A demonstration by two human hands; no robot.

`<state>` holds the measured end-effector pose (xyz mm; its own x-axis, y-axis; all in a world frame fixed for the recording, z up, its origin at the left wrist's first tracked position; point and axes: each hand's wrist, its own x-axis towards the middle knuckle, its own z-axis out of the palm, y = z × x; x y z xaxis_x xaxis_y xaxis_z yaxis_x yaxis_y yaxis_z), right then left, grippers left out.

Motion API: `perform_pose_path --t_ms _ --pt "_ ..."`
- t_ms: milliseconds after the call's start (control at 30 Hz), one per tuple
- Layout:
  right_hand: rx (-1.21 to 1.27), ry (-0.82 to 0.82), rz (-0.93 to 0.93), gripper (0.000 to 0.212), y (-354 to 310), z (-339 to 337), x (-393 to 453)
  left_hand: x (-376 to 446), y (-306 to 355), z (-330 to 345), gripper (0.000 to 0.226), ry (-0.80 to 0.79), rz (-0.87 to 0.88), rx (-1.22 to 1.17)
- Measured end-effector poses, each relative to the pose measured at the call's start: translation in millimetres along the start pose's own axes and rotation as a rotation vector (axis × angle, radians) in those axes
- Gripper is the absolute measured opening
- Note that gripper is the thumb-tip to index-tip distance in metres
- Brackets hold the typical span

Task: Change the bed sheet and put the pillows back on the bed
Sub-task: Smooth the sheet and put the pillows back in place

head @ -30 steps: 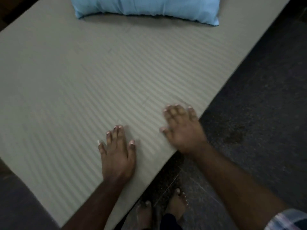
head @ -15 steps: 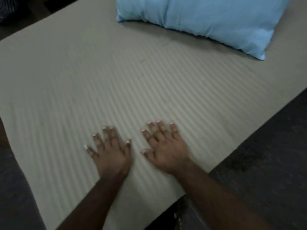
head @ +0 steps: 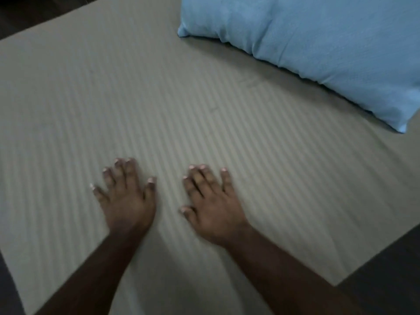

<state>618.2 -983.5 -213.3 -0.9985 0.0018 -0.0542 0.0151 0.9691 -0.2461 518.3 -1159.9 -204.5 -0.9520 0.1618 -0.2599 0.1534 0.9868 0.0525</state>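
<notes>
Both flat, empty hands, left hand (head: 127, 198) and right hand (head: 213, 205), have slid inward from the edge, smoothing the striped bed sheet (head: 204, 105) toward the blue pillow (head: 318, 42).

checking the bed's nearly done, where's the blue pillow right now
In the head view the blue pillow lies at the upper right on the striped sheet, apart from both hands, beyond the right hand.

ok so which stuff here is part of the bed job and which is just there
Part of the job:
bed sheet, striped, spread flat
blue pillow, lying on the sheet
left hand and right hand, both flat on the sheet

Just there:
dark floor beside the bed
</notes>
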Motion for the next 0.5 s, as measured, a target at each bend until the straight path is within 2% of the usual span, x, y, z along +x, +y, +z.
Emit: perform_pose_path --t_ms 100,200,267,300,367,400,433,500 --pt "-0.059 0.032 -0.012 0.064 43 4 31 12 68 18 0.075 0.079 0.171 0.061" --pt "-0.188 -0.009 0.236 0.071 132 -13 34 6 120 18 0.070 0.036 0.467 0.064" --pt "-0.192 -0.059 0.499 0.077 189 -34 25 5 115 9 0.067 -0.022 0.650 0.047" --pt "-0.157 -0.067 0.647 0.080 208 -44 23 13 100 5 0.066 -0.014 0.636 0.021" --pt "-0.112 -0.009 0.837 0.084 218 -55 31 35 59 -3 0.068 0.026 0.426 -0.002" --pt "-0.133 0.043 0.805 0.083 208 -55 40 48 37 -7 0.070 0.039 0.284 -0.002" --pt "-0.162 0.087 0.690 0.078 189 -49 52 59 19 -12 0.072 0.039 0.159 -0.016" --pt "-0.153 0.133 0.336 0.069 133 -28 78 75 15 -16 0.076 0.004 0.030 -0.036"
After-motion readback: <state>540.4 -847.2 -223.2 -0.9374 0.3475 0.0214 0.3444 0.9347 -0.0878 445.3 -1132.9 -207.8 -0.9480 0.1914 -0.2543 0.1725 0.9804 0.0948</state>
